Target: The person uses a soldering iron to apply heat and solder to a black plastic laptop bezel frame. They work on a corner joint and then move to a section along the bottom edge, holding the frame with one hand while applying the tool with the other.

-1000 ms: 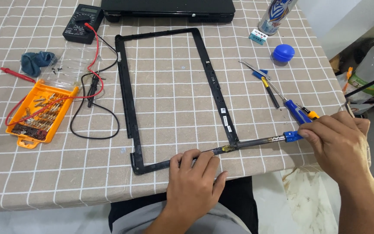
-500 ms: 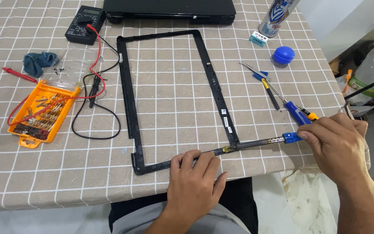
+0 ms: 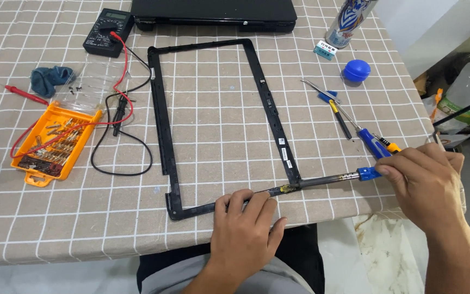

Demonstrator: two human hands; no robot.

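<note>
A thin black rectangular screen bezel frame (image 3: 159,125) lies flat on the checked tablecloth. My left hand (image 3: 244,228) presses its near edge down with the fingertips, close to the table's front. My right hand (image 3: 428,185) grips the blue handle of a soldering iron (image 3: 327,181). The iron's metal shaft lies level, and its tip touches the frame's near edge just right of my left fingers, by the frame's near right corner.
A blue screwdriver (image 3: 375,142), tweezers (image 3: 322,92) and a blue round lid (image 3: 357,71) lie right of the frame. An orange bit case (image 3: 50,147), a multimeter (image 3: 107,32) with red and black leads, and a blue cloth (image 3: 50,79) lie left. A closed black laptop (image 3: 213,12) sits behind.
</note>
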